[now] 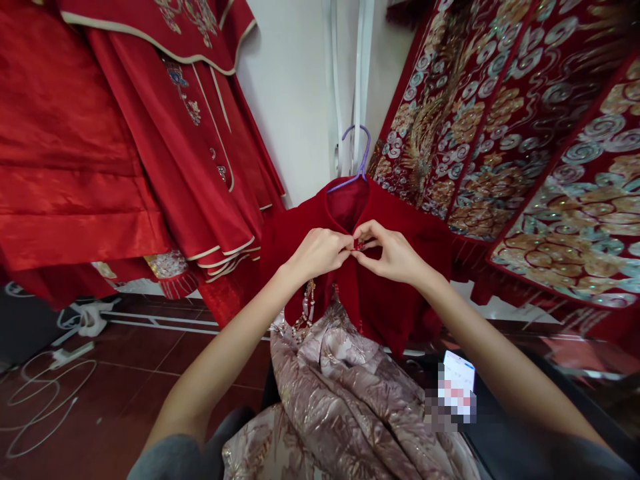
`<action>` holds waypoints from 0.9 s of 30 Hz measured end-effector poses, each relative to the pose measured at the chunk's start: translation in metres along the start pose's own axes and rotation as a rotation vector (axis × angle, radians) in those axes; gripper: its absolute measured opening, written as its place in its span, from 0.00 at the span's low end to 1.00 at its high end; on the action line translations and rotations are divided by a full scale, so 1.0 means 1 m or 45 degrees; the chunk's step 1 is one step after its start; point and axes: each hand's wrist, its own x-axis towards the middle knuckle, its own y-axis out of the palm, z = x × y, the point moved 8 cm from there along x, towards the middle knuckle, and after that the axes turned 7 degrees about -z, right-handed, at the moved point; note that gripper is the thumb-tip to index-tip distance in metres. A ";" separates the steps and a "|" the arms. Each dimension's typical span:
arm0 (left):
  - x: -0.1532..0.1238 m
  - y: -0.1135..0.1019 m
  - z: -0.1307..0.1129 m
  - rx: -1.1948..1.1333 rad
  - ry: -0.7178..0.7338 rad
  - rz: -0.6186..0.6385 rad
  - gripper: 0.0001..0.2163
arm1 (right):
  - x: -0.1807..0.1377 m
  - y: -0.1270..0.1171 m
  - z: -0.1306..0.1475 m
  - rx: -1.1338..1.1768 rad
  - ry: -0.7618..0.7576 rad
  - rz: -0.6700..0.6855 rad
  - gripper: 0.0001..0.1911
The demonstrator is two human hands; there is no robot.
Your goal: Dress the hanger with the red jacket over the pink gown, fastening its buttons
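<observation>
A dark red jacket [390, 300] hangs in front of me on a purple hanger [362, 160]. At its front opening, just below the collar, my left hand [325, 252] and my right hand [387, 253] meet with fingertips almost touching. Both pinch a small red button fastening [358, 247], partly hidden by the fingers. Beneath the jacket a shiny mauve-pink brocade garment [340, 380] spreads down towards me. A beaded tassel [307, 307] dangles by my left wrist.
Red embroidered garments [175, 133] hang at the left, and heavily embroidered ones [500, 133] at the right. A white pole [363, 73] stands behind the hanger. A lit phone [457, 383] lies under my right forearm. White cables [45, 393] trail across the tiled floor [135, 393].
</observation>
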 end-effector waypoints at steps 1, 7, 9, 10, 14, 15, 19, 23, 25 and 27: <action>0.000 0.000 0.000 -0.009 0.010 -0.002 0.07 | 0.000 0.000 0.000 -0.001 -0.006 0.002 0.13; 0.002 0.004 -0.001 0.039 0.116 0.030 0.08 | 0.002 0.001 0.002 -0.039 -0.075 0.032 0.12; 0.002 0.007 -0.002 0.078 0.129 0.056 0.08 | 0.003 0.002 0.000 -0.050 -0.085 0.039 0.12; 0.001 0.008 -0.001 0.084 0.114 0.054 0.07 | 0.003 0.002 -0.002 -0.056 -0.079 0.037 0.13; -0.007 0.010 0.006 -0.168 -0.107 -0.143 0.05 | -0.001 0.004 -0.016 0.021 0.027 -0.115 0.16; -0.011 0.012 0.011 -0.314 -0.204 -0.219 0.05 | -0.005 0.005 -0.021 0.096 0.072 -0.187 0.19; -0.030 0.036 0.034 -0.994 -0.573 -0.425 0.10 | -0.040 0.018 -0.037 0.355 0.246 -0.458 0.35; -0.045 0.053 0.047 -1.455 -0.780 -0.531 0.16 | -0.079 0.036 -0.047 0.373 0.449 -0.507 0.33; -0.053 0.061 0.048 -1.623 -0.883 -0.520 0.16 | -0.091 0.037 -0.049 0.493 0.547 -0.514 0.26; -0.058 0.072 0.042 -1.816 -0.955 -0.449 0.19 | -0.098 0.032 -0.050 0.645 0.647 -0.521 0.23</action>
